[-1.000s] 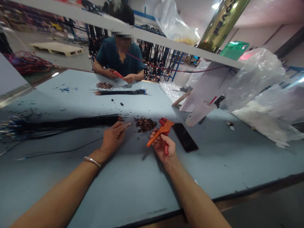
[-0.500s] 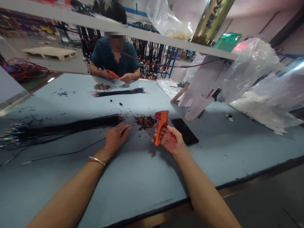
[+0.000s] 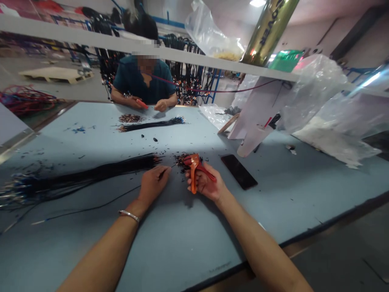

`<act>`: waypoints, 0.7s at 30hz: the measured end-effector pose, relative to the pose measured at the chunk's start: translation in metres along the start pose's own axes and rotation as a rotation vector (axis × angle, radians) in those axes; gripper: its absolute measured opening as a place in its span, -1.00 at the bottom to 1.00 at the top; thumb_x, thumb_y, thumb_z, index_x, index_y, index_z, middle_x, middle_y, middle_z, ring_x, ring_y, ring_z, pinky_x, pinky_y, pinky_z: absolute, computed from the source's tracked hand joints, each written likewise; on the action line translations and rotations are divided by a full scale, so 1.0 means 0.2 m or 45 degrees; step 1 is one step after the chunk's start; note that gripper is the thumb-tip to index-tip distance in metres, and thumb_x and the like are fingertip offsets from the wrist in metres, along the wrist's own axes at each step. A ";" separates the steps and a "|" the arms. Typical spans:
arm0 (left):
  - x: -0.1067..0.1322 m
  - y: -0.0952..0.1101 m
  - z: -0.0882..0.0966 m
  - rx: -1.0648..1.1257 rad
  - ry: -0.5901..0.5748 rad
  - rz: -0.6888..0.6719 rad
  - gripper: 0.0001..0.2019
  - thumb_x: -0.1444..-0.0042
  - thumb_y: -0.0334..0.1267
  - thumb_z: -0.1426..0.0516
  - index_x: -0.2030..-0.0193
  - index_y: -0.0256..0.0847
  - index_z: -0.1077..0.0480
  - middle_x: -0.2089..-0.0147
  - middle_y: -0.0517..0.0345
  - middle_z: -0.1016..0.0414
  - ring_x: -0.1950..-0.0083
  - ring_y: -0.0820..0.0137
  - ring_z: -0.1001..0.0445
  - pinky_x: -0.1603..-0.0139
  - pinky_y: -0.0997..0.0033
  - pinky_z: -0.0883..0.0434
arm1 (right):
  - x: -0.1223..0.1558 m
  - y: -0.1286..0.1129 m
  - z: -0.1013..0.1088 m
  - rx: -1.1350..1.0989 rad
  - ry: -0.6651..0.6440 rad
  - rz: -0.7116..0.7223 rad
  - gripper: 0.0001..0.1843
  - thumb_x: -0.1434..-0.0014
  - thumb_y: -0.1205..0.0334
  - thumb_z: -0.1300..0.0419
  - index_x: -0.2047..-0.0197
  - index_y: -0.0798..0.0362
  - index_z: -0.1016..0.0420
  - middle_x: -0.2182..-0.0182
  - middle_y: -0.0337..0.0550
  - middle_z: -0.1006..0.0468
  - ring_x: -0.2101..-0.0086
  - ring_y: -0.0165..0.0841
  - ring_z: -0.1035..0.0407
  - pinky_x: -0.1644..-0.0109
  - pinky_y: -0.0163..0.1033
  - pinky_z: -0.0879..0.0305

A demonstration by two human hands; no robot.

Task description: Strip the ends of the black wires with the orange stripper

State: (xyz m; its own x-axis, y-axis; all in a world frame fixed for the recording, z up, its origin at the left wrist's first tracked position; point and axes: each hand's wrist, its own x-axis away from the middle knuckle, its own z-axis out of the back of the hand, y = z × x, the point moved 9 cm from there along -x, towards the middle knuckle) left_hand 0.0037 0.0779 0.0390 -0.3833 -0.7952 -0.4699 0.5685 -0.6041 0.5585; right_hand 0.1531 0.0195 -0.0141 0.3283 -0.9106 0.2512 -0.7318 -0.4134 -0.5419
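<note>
wire (image 3: 91, 208) pinched by left hand (image 3: 152, 183), seemingly to aim its tip toward three o'clock, where right hand (image 3: 210, 185) grips pliers (image 3: 194, 163)

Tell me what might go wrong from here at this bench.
The left hand is close to the orange-and-red hand tool, so a finger might get nipped if the tool closes there. The tool's head is at the pile of trimmings; a sideways brush could scatter them. The phone lies just beyond the right hand, which might knock it.
</note>
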 end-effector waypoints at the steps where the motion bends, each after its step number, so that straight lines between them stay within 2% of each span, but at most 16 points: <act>1: 0.00 0.00 0.00 0.003 0.004 0.008 -0.66 -0.23 -0.12 0.02 0.36 -0.22 -0.50 0.34 0.08 -0.61 0.30 0.36 -0.54 0.25 0.47 -0.37 | 0.01 0.01 -0.01 0.016 -0.016 -0.024 -0.40 -0.37 -0.07 0.17 0.14 0.27 -0.48 0.31 0.08 -0.60 0.36 -0.24 -0.50 0.25 -0.09 -0.52; 3: 0.00 -0.01 0.00 0.005 0.013 0.029 -0.66 -0.22 -0.11 0.02 0.38 -0.22 -0.49 0.36 0.08 -0.60 0.32 0.36 -0.53 0.28 0.47 -0.36 | 0.04 0.01 -0.02 0.033 -0.046 -0.037 -0.41 -0.37 -0.07 0.16 0.11 0.26 -0.47 0.29 0.09 -0.59 0.35 -0.23 -0.50 0.25 -0.09 -0.52; 8: 0.00 -0.02 0.00 0.010 0.009 0.051 -0.64 -0.21 -0.09 0.01 0.42 -0.22 -0.48 0.39 0.09 -0.58 0.36 0.37 -0.50 0.30 0.47 -0.34 | 0.11 -0.09 0.04 0.026 0.011 0.145 -0.52 -0.35 -0.01 0.08 0.12 0.20 -0.47 0.28 0.02 -0.58 0.34 -0.27 -0.49 0.20 -0.09 -0.52; 11: 0.00 -0.02 0.01 0.011 0.009 0.060 -0.65 -0.20 -0.08 0.01 0.43 -0.21 -0.47 0.40 0.11 -0.58 0.37 0.38 -0.49 0.31 0.48 -0.33 | 0.12 -0.08 0.08 0.022 0.057 0.103 -0.55 -0.33 0.00 0.03 0.15 0.21 -0.48 0.30 0.02 -0.58 0.35 -0.27 -0.50 0.22 -0.10 -0.52; 16: -0.01 -0.05 0.01 0.001 0.004 0.076 -0.66 -0.19 -0.07 0.00 0.38 -0.20 -0.49 0.38 0.12 -0.60 0.35 0.37 -0.51 0.30 0.48 -0.35 | 0.12 -0.07 0.07 0.016 0.019 0.096 -0.52 -0.34 -0.01 0.08 0.14 0.21 -0.48 0.32 0.00 -0.58 0.36 -0.26 -0.50 0.20 -0.07 -0.51; 21: -0.01 -0.05 0.01 -0.025 0.027 0.075 -0.66 -0.18 -0.06 -0.02 0.36 -0.19 -0.53 0.32 0.11 -0.63 0.29 0.33 -0.54 0.24 0.46 -0.38 | 0.10 -0.05 0.08 0.015 0.048 0.080 -0.55 -0.30 -0.01 0.02 0.16 0.22 -0.48 0.33 0.00 -0.57 0.36 -0.27 -0.48 0.22 -0.09 -0.50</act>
State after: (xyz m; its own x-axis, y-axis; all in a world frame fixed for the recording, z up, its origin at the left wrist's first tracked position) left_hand -0.0038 0.0858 0.0357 -0.3334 -0.8277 -0.4514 0.6036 -0.5552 0.5722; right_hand 0.1767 0.0045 -0.0175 0.2594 -0.9338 0.2463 -0.7431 -0.3559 -0.5667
